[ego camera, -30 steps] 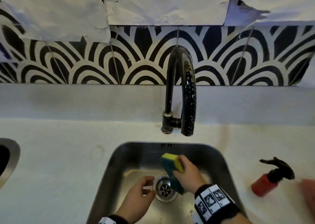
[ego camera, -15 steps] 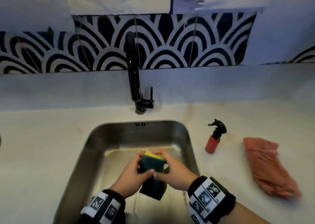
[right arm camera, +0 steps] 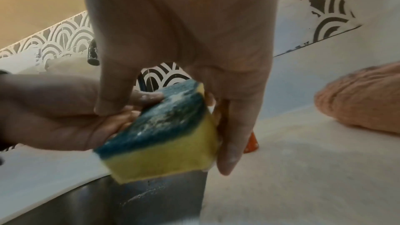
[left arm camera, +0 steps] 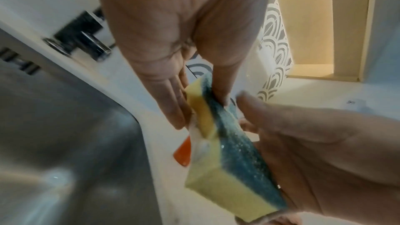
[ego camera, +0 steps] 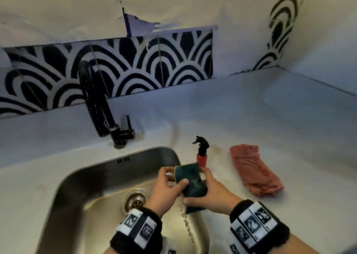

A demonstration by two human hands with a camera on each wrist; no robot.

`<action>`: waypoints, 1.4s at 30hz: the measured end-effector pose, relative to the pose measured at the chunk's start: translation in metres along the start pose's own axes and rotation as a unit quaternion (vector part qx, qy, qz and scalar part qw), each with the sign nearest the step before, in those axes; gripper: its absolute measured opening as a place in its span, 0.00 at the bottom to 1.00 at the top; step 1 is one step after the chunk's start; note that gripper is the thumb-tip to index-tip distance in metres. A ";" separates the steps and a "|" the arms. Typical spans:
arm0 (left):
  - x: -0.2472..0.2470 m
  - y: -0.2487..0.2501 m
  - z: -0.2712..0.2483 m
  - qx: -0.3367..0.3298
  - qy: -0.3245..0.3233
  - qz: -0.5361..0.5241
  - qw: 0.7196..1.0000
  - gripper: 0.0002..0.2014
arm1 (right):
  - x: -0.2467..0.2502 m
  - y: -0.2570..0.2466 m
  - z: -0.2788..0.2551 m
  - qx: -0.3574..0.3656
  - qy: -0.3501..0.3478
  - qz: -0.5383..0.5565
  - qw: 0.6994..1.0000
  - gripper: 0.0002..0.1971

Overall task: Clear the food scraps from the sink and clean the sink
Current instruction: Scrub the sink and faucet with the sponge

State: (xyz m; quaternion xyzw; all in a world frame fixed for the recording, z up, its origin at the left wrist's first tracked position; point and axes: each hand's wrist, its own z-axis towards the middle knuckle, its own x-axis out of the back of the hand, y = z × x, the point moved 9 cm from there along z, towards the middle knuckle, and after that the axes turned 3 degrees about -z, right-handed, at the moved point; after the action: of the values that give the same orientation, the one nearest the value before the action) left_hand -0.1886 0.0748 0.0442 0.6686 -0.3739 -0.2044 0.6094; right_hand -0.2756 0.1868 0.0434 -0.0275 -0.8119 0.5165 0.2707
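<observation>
A yellow sponge with a dark green scouring face (ego camera: 190,180) is held upright over the right side of the steel sink (ego camera: 81,186). My left hand (ego camera: 171,183) pinches its upper end, thumb on the green face. My right hand (ego camera: 209,191) grips the lower part from the right. The sponge is bent and drops of water fall from it into the basin. The left wrist view shows the sponge (left arm camera: 216,143) between left fingers (left arm camera: 173,105) and the right hand (left arm camera: 324,143). In the right wrist view the sponge (right arm camera: 164,134) is foamy.
The round drain strainer (ego camera: 135,199) sits left of my hands. A black faucet (ego camera: 96,99) stands behind the sink. A red spray bottle (ego camera: 201,155) and a folded pink cloth (ego camera: 253,170) lie on the white counter (ego camera: 270,118) to the right.
A second ago the right hand alone held the sponge near the drain. The left hand then took hold too, and both carried it right toward the sink's rim. The head view swung right.
</observation>
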 end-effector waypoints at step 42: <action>-0.069 -0.013 0.073 0.011 -0.008 0.235 0.972 0.29 | 0.102 0.039 0.048 -0.107 0.147 -0.293 0.939 0.42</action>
State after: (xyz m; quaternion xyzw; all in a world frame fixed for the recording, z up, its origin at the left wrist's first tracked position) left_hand -0.2825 0.0780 0.0065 0.5672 -0.5276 -0.0561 0.6299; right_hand -0.3941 0.1989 0.0367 0.1075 -0.7855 0.3148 0.5218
